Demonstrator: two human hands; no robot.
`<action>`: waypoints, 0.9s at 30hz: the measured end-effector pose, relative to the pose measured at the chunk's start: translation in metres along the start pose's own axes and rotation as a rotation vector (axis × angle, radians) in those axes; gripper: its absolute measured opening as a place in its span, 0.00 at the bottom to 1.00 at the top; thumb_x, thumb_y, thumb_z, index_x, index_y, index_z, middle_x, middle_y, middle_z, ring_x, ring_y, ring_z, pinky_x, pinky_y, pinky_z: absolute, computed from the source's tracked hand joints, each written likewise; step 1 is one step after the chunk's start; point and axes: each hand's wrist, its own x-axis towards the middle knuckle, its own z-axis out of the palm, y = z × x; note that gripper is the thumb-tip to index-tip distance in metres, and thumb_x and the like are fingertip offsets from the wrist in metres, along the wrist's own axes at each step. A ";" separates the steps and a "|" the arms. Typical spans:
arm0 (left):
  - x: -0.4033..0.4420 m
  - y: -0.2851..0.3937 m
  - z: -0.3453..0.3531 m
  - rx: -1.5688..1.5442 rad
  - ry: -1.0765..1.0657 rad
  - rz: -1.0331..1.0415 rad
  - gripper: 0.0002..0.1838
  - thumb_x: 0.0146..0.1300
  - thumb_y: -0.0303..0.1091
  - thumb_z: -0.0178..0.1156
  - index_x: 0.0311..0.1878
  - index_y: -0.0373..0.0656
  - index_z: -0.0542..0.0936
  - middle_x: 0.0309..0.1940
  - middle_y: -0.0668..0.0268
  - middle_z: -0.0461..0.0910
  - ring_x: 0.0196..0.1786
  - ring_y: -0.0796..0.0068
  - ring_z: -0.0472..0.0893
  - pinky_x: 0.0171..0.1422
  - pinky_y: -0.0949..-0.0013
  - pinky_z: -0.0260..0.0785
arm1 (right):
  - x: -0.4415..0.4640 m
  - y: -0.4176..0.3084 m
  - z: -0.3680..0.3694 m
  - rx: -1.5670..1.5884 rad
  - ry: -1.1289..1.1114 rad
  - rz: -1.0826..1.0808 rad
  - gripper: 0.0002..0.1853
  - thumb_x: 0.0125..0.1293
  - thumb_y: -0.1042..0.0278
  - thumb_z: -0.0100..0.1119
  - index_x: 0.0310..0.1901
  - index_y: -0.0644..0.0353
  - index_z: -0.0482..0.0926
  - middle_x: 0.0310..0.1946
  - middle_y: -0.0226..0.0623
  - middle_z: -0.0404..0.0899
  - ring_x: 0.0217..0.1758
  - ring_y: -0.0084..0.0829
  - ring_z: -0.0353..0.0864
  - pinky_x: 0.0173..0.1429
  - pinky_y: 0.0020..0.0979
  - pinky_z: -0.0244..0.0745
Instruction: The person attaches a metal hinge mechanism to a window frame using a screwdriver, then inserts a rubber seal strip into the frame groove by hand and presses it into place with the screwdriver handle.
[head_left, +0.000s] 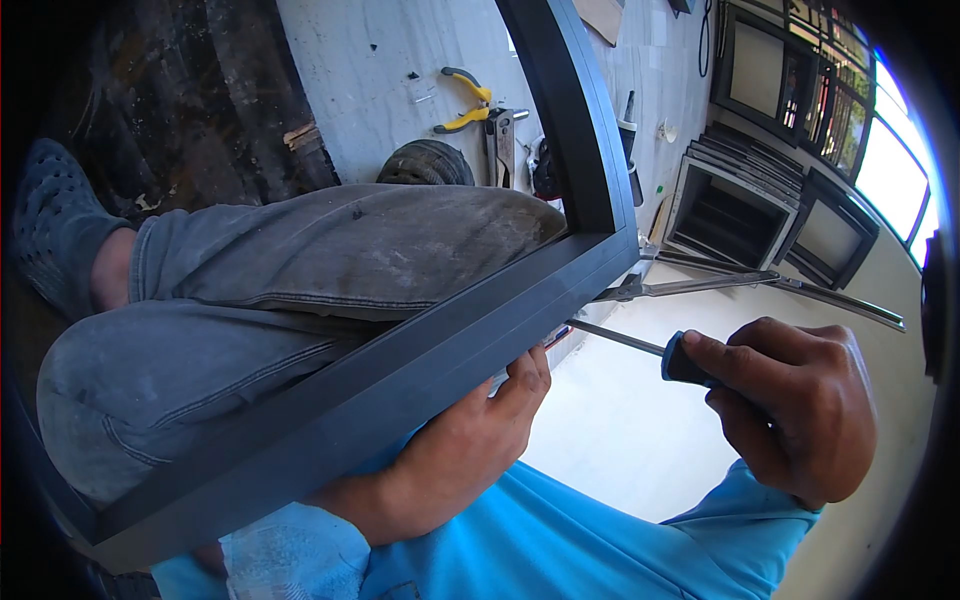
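Big dark frame point(400, 380) slanting across person's legs point(350, 250). Metal hinge arm point(700, 287) sticking out past frame's corner. Left hand point(450, 455) up against frame's near side, fingers bent, can't tell how tight. Right hand point(800, 400) pinching handle of screwdriver point(680, 363), tip right by frame's edge.

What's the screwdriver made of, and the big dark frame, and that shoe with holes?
Screwdriver: its shaft looks like steel, being silvery; its handle, plastic or rubber, black and blue. Frame: probably coated metal, smooth, dull grey, crisp-edged, though maybe plastic. Clog: likely molded foam or rubber, dull and thick-walled.
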 end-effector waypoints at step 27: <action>-0.007 0.013 0.020 -0.003 0.026 0.019 0.25 0.70 0.40 0.57 0.62 0.32 0.84 0.64 0.51 0.81 0.69 0.56 0.75 0.76 0.43 0.63 | 0.016 -0.003 -0.015 -0.026 -0.065 -0.005 0.19 0.55 0.78 0.68 0.50 0.61 0.90 0.28 0.46 0.85 0.25 0.40 0.89 0.27 0.30 0.81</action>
